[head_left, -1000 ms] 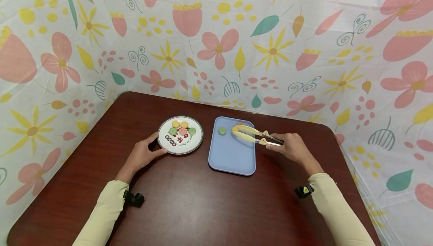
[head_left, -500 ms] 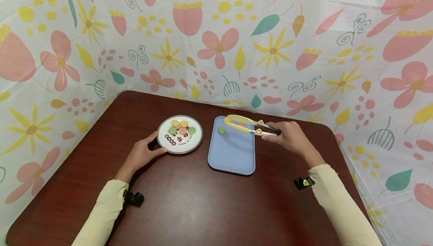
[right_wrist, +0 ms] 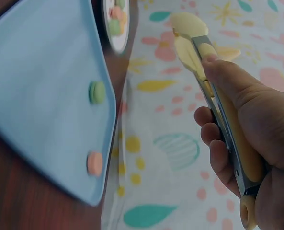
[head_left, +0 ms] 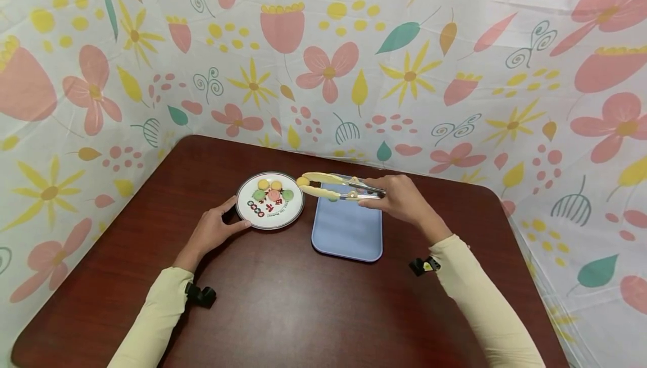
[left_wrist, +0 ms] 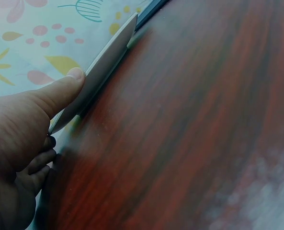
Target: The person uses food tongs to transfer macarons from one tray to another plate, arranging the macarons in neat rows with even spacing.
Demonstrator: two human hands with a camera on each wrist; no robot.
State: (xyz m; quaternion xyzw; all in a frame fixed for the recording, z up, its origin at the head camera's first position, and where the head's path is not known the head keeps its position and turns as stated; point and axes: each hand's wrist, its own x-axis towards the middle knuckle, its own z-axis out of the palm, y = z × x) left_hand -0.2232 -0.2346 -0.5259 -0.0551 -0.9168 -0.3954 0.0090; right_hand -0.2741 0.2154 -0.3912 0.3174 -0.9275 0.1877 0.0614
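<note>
My left hand [head_left: 211, 234] holds the left rim of a round white plate [head_left: 270, 222] with dark edging and red print. In the left wrist view the thumb lies on the plate's rim [left_wrist: 103, 64]. Two yellow macarons [head_left: 263, 185], two green macarons [head_left: 287, 194] and one pink macaron [head_left: 273, 195] sit on the plate. My right hand [head_left: 396, 195] grips metal tongs with pale yellow tips [head_left: 323, 177]. A yellow macaron [head_left: 302, 181] is pinched at the tips, above the plate's right rim. In the right wrist view the tongs' head [right_wrist: 188, 24] hides that macaron.
A blue tray [head_left: 349, 236] lies right of the plate under the tongs. On it are a green macaron [right_wrist: 97, 92] and a pink macaron [right_wrist: 95, 163]. The dark wooden table [head_left: 303, 312] meets a flower-printed curtain [head_left: 323, 115] at its back edge.
My right hand has lifted the yellow macaron off the tray with the tongs and carried it left to the plate's edge. The left hand and plate stay in place.
</note>
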